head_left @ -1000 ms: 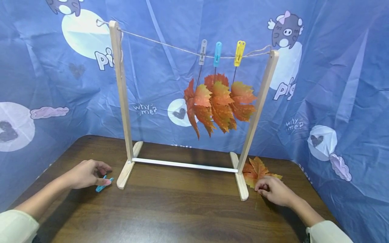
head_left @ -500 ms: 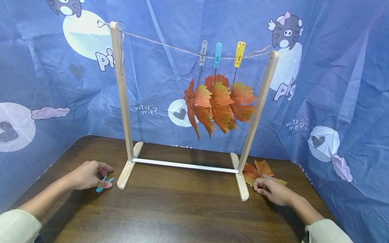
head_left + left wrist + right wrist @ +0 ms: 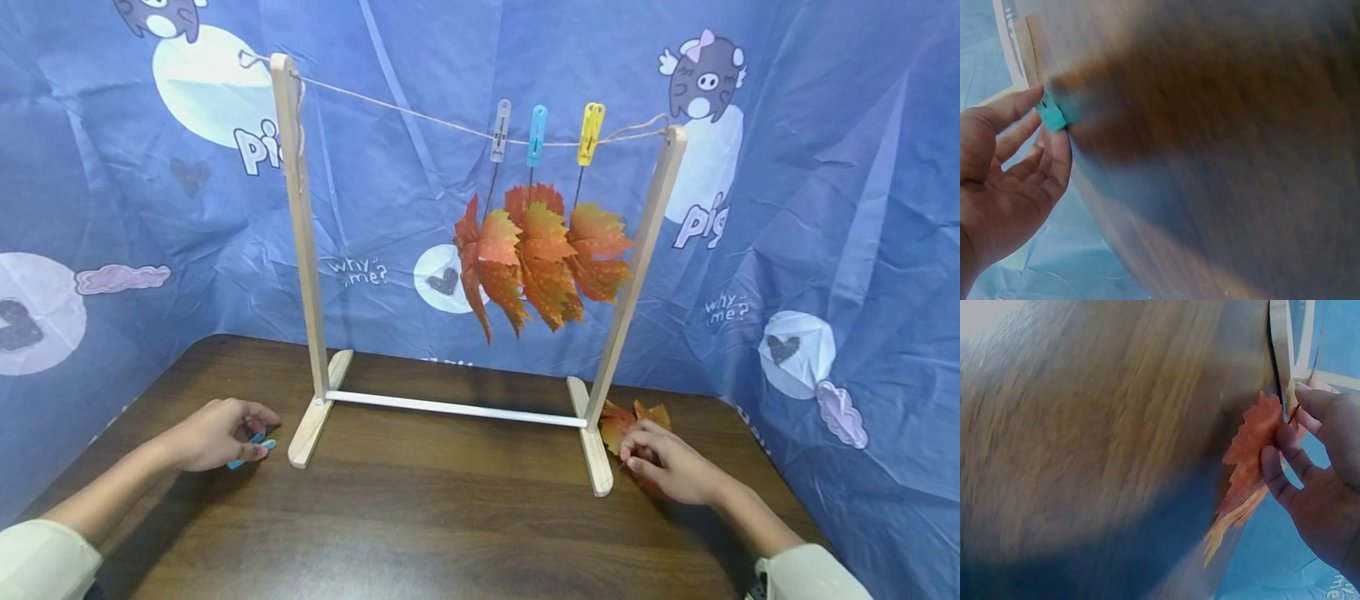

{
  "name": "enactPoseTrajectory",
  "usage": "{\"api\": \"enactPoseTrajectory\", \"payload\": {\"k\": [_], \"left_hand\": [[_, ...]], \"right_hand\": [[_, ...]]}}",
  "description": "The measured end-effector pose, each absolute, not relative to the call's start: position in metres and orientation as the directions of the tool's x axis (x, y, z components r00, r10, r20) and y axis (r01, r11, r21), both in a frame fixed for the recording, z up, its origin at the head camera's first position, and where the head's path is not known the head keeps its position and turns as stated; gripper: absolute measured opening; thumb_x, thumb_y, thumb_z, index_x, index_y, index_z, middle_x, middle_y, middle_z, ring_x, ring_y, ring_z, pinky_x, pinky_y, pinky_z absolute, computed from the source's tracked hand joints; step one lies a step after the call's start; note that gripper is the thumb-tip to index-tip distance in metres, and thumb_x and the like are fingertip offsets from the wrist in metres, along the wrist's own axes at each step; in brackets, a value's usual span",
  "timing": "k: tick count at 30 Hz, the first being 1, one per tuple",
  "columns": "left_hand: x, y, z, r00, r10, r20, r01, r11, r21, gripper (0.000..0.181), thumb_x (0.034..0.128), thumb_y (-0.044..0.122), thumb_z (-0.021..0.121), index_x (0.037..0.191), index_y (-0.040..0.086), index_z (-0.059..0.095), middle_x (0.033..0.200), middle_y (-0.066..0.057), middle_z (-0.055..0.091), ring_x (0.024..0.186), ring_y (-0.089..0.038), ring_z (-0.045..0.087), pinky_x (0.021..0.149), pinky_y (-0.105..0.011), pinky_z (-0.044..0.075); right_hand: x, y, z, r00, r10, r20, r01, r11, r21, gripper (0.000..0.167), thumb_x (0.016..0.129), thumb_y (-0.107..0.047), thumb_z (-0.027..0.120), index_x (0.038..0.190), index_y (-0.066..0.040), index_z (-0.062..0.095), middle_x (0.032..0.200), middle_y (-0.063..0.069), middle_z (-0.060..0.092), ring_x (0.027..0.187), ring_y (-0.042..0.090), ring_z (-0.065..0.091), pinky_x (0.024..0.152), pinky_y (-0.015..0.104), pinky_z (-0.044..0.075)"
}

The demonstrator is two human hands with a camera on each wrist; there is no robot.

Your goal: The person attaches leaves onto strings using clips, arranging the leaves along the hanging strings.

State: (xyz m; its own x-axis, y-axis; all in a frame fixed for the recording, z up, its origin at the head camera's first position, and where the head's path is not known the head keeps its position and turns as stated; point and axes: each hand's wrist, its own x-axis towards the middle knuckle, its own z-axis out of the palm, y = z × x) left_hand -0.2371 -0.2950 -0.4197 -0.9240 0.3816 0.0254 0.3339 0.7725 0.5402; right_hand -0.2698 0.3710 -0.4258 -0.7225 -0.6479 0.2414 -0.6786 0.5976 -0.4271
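Observation:
On the left of the table, my left hand point(image 3: 221, 435) pinches a blue clothespin point(image 3: 1052, 117) between thumb and fingers, just beside the rack's left foot. My right hand point(image 3: 675, 467) is at the right foot and pinches the thin dark stem of an orange maple leaf point(image 3: 1250, 447). That leaf hangs tilted below the fingers in the right wrist view, and the hand partly covers it in the head view. Three more orange leaves point(image 3: 547, 242) hang by their stems from a grey clothespin point(image 3: 500, 132), a blue one point(image 3: 537, 135) and a yellow one point(image 3: 591, 133).
A wooden rack point(image 3: 303, 233) with a white lower bar point(image 3: 450, 408) stands mid-table, a string point(image 3: 397, 107) tied between its posts. Its feet lie between my two hands. Blue printed cloth point(image 3: 420, 50) surrounds the brown table point(image 3: 420, 517) at the back and sides.
The leaf at my right hand was spread flatter on the table and is now tilted, its stem in my fingers. The left clothespin has shifted slightly left within my left fingers.

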Motion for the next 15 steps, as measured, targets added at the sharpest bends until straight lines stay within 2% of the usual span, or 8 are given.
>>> {"api": "enactPoseTrajectory", "payload": {"k": [6, 11, 15], "left_hand": [[-0.234, -0.297, -0.417, -0.916, 0.400, 0.043, 0.355, 0.756, 0.550, 0.037, 0.0882, 0.002, 0.077, 0.122, -0.006, 0.066, 0.099, -0.003, 0.069, 0.083, -0.012, 0.062, 0.069, -0.026, 0.053], [-0.233, -0.296, -0.412, -0.905, 0.424, 0.047, 0.372, 0.729, 0.574, 0.034, 0.0934, 0.002, 0.072, 0.124, -0.010, 0.064, 0.101, -0.006, 0.071, 0.084, -0.012, 0.064, 0.069, -0.026, 0.054], [-0.232, -0.292, -0.406, -0.895, 0.441, 0.063, 0.397, 0.727, 0.560, 0.030, 0.0952, 0.004, 0.071, 0.121, -0.010, 0.066, 0.098, -0.002, 0.071, 0.085, -0.011, 0.064, 0.073, -0.027, 0.055]], "right_hand": [[-0.268, 0.360, -0.419, -0.703, -0.659, 0.266, -0.695, 0.558, -0.454, 0.016, 0.096, 0.004, 0.067, 0.098, -0.012, 0.062, 0.090, -0.003, 0.060, 0.078, 0.005, 0.053, 0.066, 0.025, 0.047], [-0.266, 0.350, -0.409, -0.738, -0.647, 0.190, -0.632, 0.565, -0.530, 0.011, 0.099, 0.002, 0.062, 0.099, -0.009, 0.061, 0.084, 0.001, 0.061, 0.070, 0.003, 0.054, 0.060, 0.025, 0.050], [-0.265, 0.340, -0.402, -0.753, -0.624, 0.209, -0.624, 0.577, -0.527, 0.009, 0.099, 0.000, 0.064, 0.099, -0.008, 0.062, 0.084, 0.000, 0.062, 0.070, 0.003, 0.053, 0.059, 0.025, 0.049]]}}
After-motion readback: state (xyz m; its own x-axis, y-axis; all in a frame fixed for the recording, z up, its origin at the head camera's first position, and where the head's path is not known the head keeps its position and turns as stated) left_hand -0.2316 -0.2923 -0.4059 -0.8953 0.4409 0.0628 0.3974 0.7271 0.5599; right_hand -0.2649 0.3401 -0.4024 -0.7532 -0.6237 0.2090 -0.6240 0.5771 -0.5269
